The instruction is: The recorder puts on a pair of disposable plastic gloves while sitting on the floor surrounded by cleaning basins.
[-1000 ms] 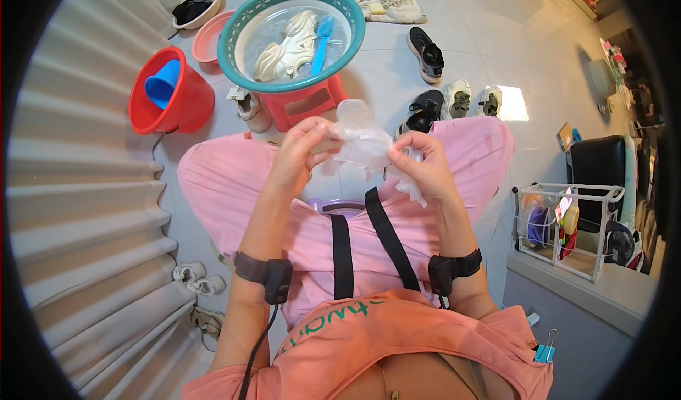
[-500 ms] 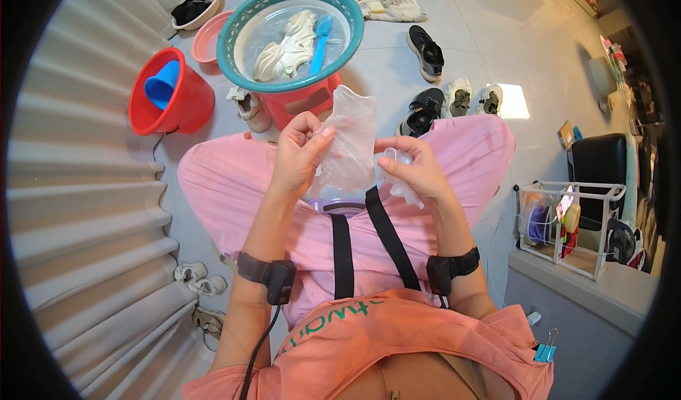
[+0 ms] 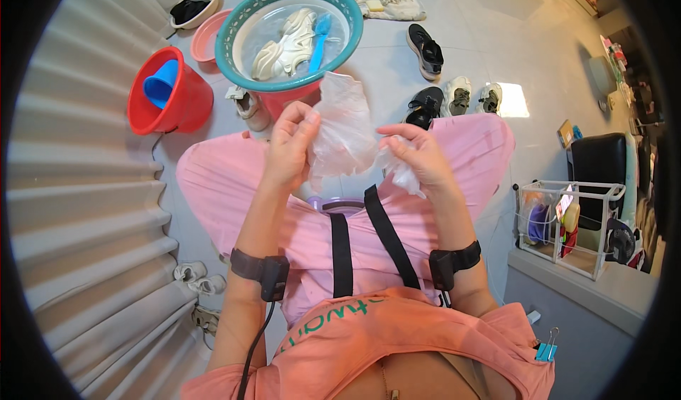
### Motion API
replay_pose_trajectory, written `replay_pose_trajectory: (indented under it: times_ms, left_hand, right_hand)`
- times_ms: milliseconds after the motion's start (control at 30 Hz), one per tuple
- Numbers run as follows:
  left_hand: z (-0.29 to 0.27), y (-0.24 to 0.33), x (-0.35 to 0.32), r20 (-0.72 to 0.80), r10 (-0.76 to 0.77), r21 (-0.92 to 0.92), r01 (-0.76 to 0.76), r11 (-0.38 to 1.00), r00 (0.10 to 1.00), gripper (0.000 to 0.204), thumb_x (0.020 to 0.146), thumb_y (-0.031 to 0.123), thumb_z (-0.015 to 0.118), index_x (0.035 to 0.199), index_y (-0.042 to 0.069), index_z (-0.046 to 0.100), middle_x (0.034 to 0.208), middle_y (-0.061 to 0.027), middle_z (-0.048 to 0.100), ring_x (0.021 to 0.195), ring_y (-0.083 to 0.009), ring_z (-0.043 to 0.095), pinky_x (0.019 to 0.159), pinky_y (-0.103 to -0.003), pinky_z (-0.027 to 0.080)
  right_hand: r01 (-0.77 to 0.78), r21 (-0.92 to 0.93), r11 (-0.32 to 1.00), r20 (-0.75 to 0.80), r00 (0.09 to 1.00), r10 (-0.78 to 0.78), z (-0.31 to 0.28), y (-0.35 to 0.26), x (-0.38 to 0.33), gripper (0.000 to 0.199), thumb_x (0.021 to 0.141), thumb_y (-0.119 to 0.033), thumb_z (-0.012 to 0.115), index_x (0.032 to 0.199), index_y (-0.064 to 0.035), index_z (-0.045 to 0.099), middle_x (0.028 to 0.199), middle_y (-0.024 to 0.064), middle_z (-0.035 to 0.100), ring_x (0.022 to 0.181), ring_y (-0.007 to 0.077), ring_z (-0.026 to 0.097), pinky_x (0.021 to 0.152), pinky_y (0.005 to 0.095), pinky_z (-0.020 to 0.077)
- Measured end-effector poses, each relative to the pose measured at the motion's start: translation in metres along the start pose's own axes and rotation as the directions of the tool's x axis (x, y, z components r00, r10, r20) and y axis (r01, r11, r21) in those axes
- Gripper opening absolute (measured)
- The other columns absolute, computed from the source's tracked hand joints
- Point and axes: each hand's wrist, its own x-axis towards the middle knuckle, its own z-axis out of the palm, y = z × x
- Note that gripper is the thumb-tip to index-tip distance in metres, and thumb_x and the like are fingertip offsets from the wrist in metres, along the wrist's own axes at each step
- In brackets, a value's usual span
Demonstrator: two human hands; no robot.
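Between thumb and fingers, my left hand (image 3: 287, 148) pinches the edge of a thin, milky-translucent disposable glove (image 3: 343, 127), spread fairly flat with its wide end upward. A second, crumpled translucent glove (image 3: 403, 174) hangs from my right hand (image 3: 424, 160), which is closed on it with the index finger stretched toward the first one. Both hands are above my lap, bare. Just beyond them stands a teal-rimmed basin (image 3: 234, 63) holding water, white shoes (image 3: 292, 45) and a blue brush (image 3: 319, 44).
A red bucket (image 3: 181, 102) with a blue scoop (image 3: 162, 84) stands at the left by the curtain (image 3: 92, 173). Black shoes (image 3: 425, 52) and white-and-dark shoes (image 3: 459, 95) lie at the far right. A white wire rack (image 3: 560, 251) sits on a ledge at the right.
My left hand has shifted slightly left and the glove in it is more spread out and tilted left. The right hand's glove hangs a little lower-left, and its index finger is straighter.
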Motion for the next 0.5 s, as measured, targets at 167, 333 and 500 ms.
replay_pose_trajectory:
  times_ms: [167, 333, 500]
  left_hand:
    - [0.003, -0.003, 0.002, 0.053, -0.051, 0.146, 0.042, 0.988, 0.997, 0.012, 0.098, 0.018, 0.057, 0.097, 0.009, 0.05, 0.076, 0.0025, 0.056, 0.061, -0.0031, 0.053, 0.053, -0.023, 0.049]
    - [-0.001, -0.003, 0.003, -0.033, -0.008, 0.26, 0.017, 0.966, 0.999, 0.011, 0.097, 0.017, 0.058, 0.097, 0.008, 0.051, 0.071, 0.0037, 0.055, 0.048, -0.0008, 0.044, 0.041, -0.02, 0.04]
    - [-0.001, -0.008, 0.005, -0.055, 0.055, 0.247, -0.04, 0.968, 0.997, 0.01, 0.097, 0.013, 0.059, 0.101, 0.005, 0.055, 0.081, -0.0002, 0.063, 0.064, -0.0026, 0.056, 0.056, -0.019, 0.046]
  right_hand:
    - [-0.039, 0.067, 0.997, 0.072, 0.997, 0.034, 0.012, 0.008, 0.008, 0.019, 0.089, -0.009, 0.068, 0.104, 0.0007, 0.065, 0.093, 0.0076, 0.069, 0.078, 0.0132, 0.066, 0.068, 0.0261, 0.0548]
    - [0.029, 0.036, 0.999, -0.046, 0.999, -0.028, 0.0, 0.014, 0.013, 0.017, 0.091, -0.009, 0.064, 0.105, 0.0014, 0.065, 0.09, 0.0084, 0.07, 0.074, 0.0131, 0.067, 0.067, 0.0261, 0.0547]
    - [-0.011, -0.047, 0.999, 0.022, 1.0, 0.012, -0.006, -0.002, 0.011, 0.02, 0.094, -0.015, 0.062, 0.106, 0.0011, 0.064, 0.09, 0.007, 0.069, 0.075, 0.0115, 0.066, 0.066, 0.0251, 0.0533]
